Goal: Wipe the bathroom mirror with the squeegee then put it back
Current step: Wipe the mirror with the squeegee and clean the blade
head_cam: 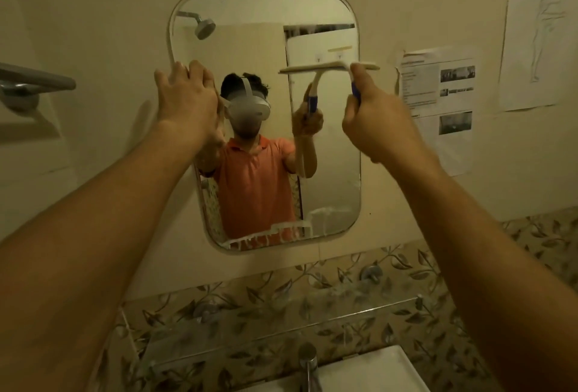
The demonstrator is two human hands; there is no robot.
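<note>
A: Item one, far left?

B: Grey metal grab rail (37, 80), fixed to the cream tiled wall (93, 16).

A: Next.

B: Left hand (184, 100), raised, fingers bent against the left rim of the frameless rounded-rectangle wall mirror (259, 10). Hooked or merely pressing: cannot tell. White foam streaks along the mirror's bottom edge and lower right.

A: The tool?

B: Squeegee with long white blade and blue handle (366, 65). The blade is level, against the glass at the mirror's upper right, its end past the rim over the wall. The handle points down into the right hand (378, 129), whose fingers are wrapped round it.

A: Further right?

B: Printed paper notices with small photographs (438, 85), stuck to the wall; beyond them a white sheet with a faint line drawing (538, 41).

A: Below the mirror?

B: Band of leaf-patterned tiles (281, 291); clear glass shelf (250, 332); chrome tap (308, 363); white basin (375, 373), partly in view.
</note>
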